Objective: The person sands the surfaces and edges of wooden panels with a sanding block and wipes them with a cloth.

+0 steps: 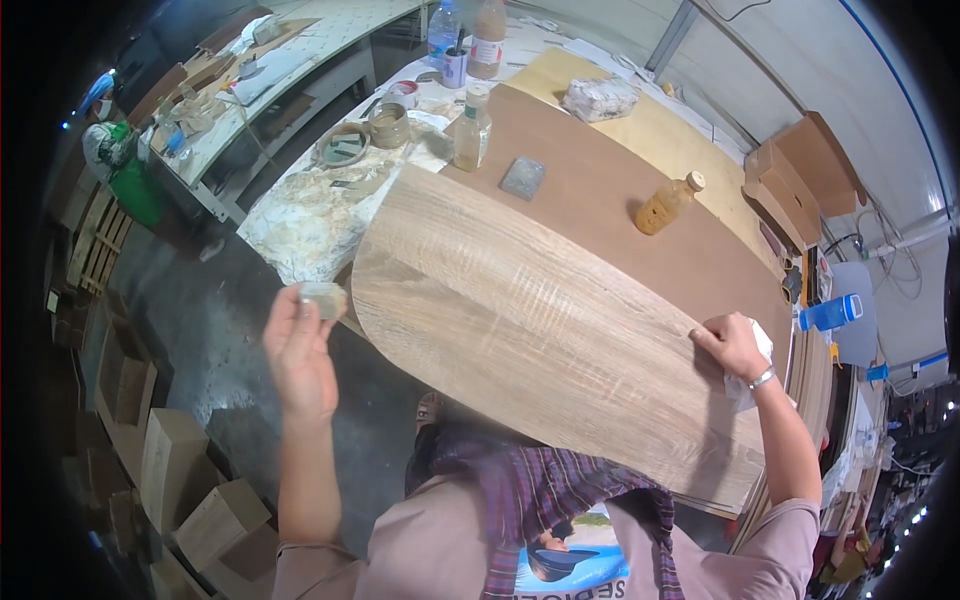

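1. The left hand (298, 352) is raised beside the left end of the board, and its fingers are pinched around a small pale block (322, 298) held at the fingertips.
2. This block is in the air, just beside the rounded end of the large light-brown wood-grain board (530, 310), over the dark floor; I cannot tell if it touches the board edge.
3. The right hand (735, 345) lies on the right part of the board, with fingers curled and pressed on a crumpled white cloth (752, 375).
4. The board lies on top of a darker brown flat panel (610, 200) on the table.
5. On this panel there are a small grey square pad (522, 177), a clear bottle with yellowish liquid (471, 128) standing upright, and an amber plastic bottle (668, 203) lying tilted.
6. A blue cylinder (830, 312) is at the right, well apart from the hands.
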Demonstrator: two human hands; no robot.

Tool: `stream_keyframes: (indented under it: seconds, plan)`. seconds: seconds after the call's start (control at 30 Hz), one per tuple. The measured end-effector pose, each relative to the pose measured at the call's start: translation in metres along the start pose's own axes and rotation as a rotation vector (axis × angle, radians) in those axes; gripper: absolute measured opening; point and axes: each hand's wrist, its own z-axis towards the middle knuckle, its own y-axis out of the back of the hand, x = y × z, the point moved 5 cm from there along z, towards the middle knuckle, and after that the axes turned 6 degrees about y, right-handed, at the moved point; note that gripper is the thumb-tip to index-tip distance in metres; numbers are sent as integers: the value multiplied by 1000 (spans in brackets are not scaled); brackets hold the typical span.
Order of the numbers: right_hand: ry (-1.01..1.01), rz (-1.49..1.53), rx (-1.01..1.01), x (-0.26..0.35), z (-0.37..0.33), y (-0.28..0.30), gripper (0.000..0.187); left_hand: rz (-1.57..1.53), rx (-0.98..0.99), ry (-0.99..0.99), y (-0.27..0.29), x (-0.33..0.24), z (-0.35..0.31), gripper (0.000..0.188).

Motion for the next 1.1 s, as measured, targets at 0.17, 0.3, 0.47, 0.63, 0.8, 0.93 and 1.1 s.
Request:
stream_keyframes:
  seconds: [0.17, 0.3, 0.47, 0.63, 0.8, 0.93, 1.1]
  plan:
    - [179, -439, -151, 2, 6, -9, 35, 31, 112, 123, -27, 33, -4, 25]
    - [36, -55, -147, 73, 17, 11, 24, -35, 191, 270, -53, 64, -14, 27]
    - [-85, 1259, 191, 176, 22, -45, 28, -393, 434, 501, -110, 97, -30, 32]
    - [7, 1627, -38, 230, 26, -62, 35, -634, 559, 667, -143, 110, -44, 33]
    - [-31, 1796, -363, 226, 17, -73, 28, -668, 579, 780, -156, 112, -61, 36]
    - [-93, 1766, -584, 223, 12, -73, 21, -23, 744, 413, -163, 109, -75, 88]
    - [-209, 1610, -812, 171, -1, -73, 17, 213, 655, 504, -117, 101, -68, 69]
